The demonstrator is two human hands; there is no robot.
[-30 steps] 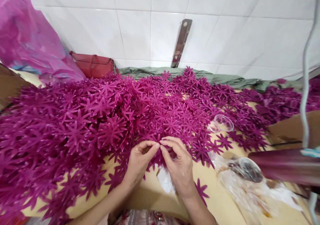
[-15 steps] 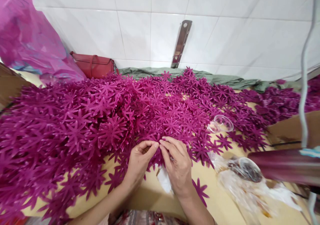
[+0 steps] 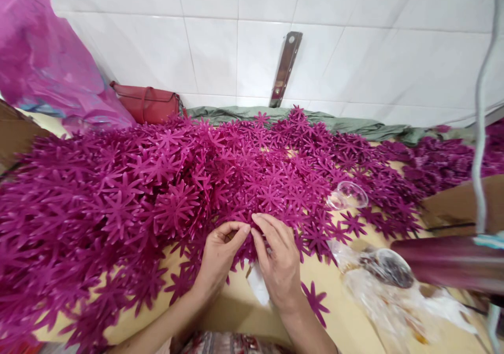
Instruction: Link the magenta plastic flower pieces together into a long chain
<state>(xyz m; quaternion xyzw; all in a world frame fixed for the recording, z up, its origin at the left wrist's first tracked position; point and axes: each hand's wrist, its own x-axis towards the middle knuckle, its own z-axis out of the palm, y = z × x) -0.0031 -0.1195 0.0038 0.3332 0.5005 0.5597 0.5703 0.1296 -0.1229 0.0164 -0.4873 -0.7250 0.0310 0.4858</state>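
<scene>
Left hand (image 3: 218,254) pinches; right hand (image 3: 281,264) has fingers (image 3: 271,231) slightly apart, near magenta flowers (image 3: 271,198); anything held is unclear.

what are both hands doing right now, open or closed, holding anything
Left hand: closed in a pinch; anything held is too small to tell.
Right hand: curled beside it, by the flowers; grip cannot be told.

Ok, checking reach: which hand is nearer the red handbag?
Left. The left hand is across the magenta flower pieces from the red handbag and to its right; the right hand is farther right.
</scene>
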